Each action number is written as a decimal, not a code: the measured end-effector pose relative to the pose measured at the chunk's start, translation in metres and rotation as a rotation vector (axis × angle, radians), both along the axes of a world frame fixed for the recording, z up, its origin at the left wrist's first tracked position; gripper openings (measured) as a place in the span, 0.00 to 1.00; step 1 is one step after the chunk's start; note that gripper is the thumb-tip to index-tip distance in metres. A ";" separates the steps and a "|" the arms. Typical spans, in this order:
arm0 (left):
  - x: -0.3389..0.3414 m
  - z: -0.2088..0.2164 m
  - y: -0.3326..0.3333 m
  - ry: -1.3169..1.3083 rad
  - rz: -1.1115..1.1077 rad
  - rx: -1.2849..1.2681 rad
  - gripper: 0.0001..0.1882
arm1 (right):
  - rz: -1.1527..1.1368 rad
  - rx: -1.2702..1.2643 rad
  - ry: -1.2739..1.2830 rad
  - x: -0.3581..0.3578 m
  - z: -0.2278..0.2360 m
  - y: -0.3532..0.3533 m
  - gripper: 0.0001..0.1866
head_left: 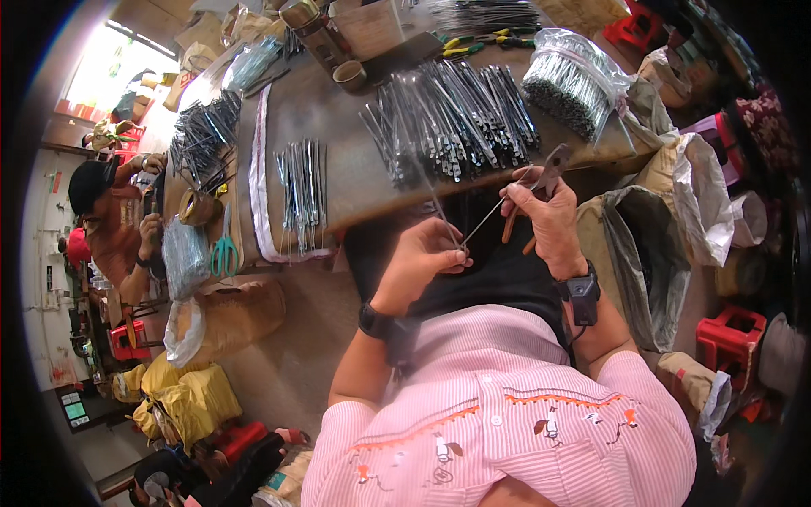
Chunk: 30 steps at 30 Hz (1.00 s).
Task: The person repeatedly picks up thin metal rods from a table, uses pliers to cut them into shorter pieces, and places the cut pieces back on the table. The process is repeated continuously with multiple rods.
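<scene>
A thin metal strip (487,221) runs between my hands above my lap, bent sharply near my left fingertips. My left hand (422,258) pinches it at the bend, and one length rises toward the table. My right hand (547,221) has a pair of pliers (553,165) in its grip, jaws upward and brown handles below the fingers. The strip's other end reaches the right thumb and forefinger; whether they pinch it I cannot tell. Just beyond my hands, a wide heap of metal strips (456,118) covers the table edge. A smaller row of strips (302,190) lies to the left.
The brown table (355,190) also bears a plastic-wrapped strip bundle (570,89), yellow-handled pliers (462,49), a cup (349,76), a thermos (314,29) and teal scissors (225,251). Open sacks (646,262) stand at my right. Another person (127,224) works at the far left.
</scene>
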<state>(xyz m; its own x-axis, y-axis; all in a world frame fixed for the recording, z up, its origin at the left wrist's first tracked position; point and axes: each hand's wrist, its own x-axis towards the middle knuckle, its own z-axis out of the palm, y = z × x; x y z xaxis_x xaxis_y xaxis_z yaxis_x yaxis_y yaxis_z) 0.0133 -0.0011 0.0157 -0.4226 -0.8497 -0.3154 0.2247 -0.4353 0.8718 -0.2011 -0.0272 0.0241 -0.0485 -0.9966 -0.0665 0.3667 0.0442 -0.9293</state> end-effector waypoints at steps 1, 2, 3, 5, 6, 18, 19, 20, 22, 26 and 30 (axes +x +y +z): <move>-0.003 0.000 0.002 0.009 -0.028 0.010 0.12 | 0.065 0.035 0.003 -0.003 -0.001 0.000 0.11; -0.005 0.002 0.003 0.013 -0.058 0.021 0.13 | 0.120 0.087 0.016 -0.005 -0.002 0.000 0.12; -0.007 0.003 0.002 0.006 -0.109 0.038 0.13 | 0.160 0.117 0.006 -0.005 -0.004 0.001 0.12; -0.009 0.007 0.001 -0.011 -0.214 0.062 0.13 | 0.220 0.218 0.006 -0.006 -0.007 0.004 0.12; -0.009 0.009 0.002 -0.005 -0.223 0.106 0.16 | 0.246 0.209 0.012 -0.007 -0.007 0.004 0.13; -0.010 0.011 0.001 0.333 -0.045 0.306 0.13 | 0.243 0.217 -0.033 0.004 -0.006 0.006 0.10; -0.009 0.008 0.001 0.369 -0.018 0.375 0.11 | 0.243 0.180 0.008 0.005 -0.006 0.007 0.10; -0.011 0.005 0.000 0.389 0.006 0.439 0.10 | 0.240 0.143 0.048 0.006 -0.005 0.007 0.09; -0.016 -0.003 0.001 0.358 0.048 0.468 0.08 | 0.240 0.105 0.087 0.007 -0.004 0.008 0.09; -0.027 -0.016 0.003 0.270 0.087 0.370 0.07 | 0.264 0.159 0.069 0.003 -0.009 0.013 0.10; -0.028 -0.020 0.003 0.198 0.147 0.281 0.08 | 0.113 0.478 -0.431 -0.009 -0.022 0.012 0.15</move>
